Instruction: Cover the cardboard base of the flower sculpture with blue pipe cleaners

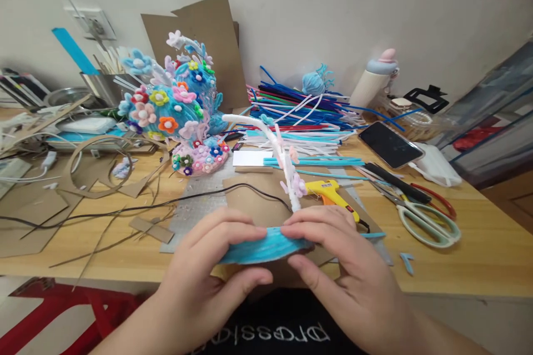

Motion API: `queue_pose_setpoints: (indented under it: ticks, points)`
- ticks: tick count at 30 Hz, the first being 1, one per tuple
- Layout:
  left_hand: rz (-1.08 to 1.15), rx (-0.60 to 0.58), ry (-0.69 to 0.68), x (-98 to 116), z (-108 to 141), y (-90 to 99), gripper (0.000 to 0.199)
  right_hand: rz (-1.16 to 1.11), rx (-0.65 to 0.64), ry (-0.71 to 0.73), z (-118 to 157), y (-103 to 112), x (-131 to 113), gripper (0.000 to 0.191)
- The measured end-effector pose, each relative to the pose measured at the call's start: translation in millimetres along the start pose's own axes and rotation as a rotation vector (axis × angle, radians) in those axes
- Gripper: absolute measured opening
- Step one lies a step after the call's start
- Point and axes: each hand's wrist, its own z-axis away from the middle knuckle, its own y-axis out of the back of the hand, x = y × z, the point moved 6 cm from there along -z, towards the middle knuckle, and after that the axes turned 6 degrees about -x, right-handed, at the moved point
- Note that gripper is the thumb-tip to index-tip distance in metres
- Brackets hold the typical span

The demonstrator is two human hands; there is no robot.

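Between my two hands is a flat, curved piece covered in blue pipe cleaners (266,247), held level near the table's front edge. My left hand (212,255) grips its left side, fingers on top and thumb below. My right hand (337,255) pinches the right end in the same way. Just behind the piece rises a white fuzzy stem (283,161) with small pink, lilac and blue flowers; its base is hidden by my right fingers, so I cannot tell whether it is joined on. Beyond my right hand lies a yellow glue gun (337,197).
A flower-covered blue decoration (179,100) stands at back left by cardboard sheets (208,39). Pipe cleaners (300,111) are piled at the back. Scissors (428,224), a phone (391,144) and a bottle (372,80) are on the right. A black cord (166,202) crosses the table.
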Motion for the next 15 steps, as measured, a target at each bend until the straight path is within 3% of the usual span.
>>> queue_pose_setpoints:
  ticks: [4,8,15]
  points:
    - [0.038,-0.041,0.043,-1.0,-4.5,-3.0,0.033,0.010,0.036,-0.015,-0.1,0.3,3.8,0.021]
    - [0.147,-0.073,0.055,0.0,-3.1,-4.8,0.025,0.013,0.028,-0.019,0.4,0.5,3.8,0.020]
    - [0.315,-0.022,0.194,-8.3,3.2,-3.9,0.016,-0.001,-0.005,0.005,0.0,-3.2,1.3,0.021]
